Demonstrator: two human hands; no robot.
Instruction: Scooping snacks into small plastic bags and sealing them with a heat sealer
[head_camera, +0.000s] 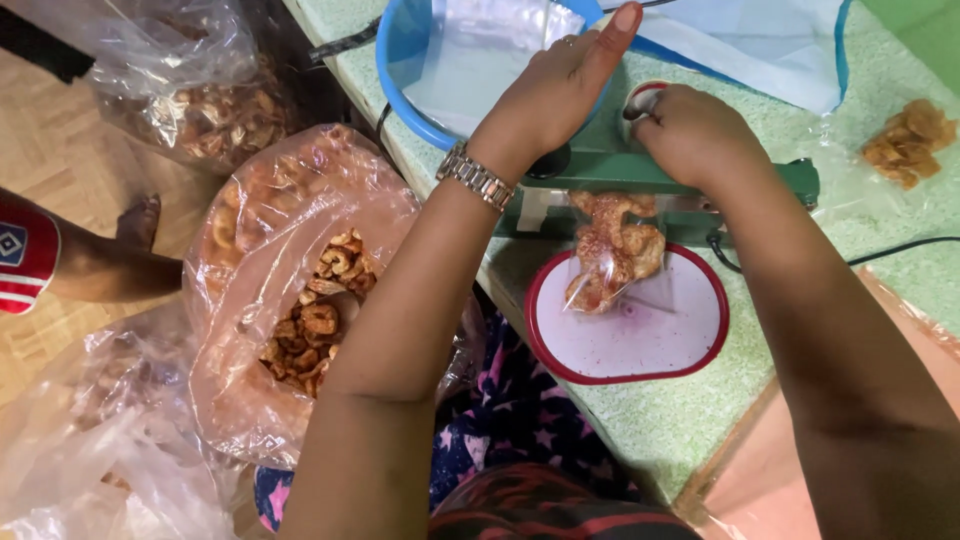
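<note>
Fingers (600, 45) press sealer (680, 175) (snack bag (612, 250), seemingly).

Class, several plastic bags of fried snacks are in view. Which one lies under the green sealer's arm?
The small clear bag resting on the red-rimmed white board. The other bags are large, open, and down by the floor on the left.

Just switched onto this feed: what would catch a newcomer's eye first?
Both hands at the centre: the left hand and right hand press on a green heat sealer, a small clear bag of fried snacks hanging from it over a red-rimmed white plate. At left gapes a big plastic sack of snacks.
</note>
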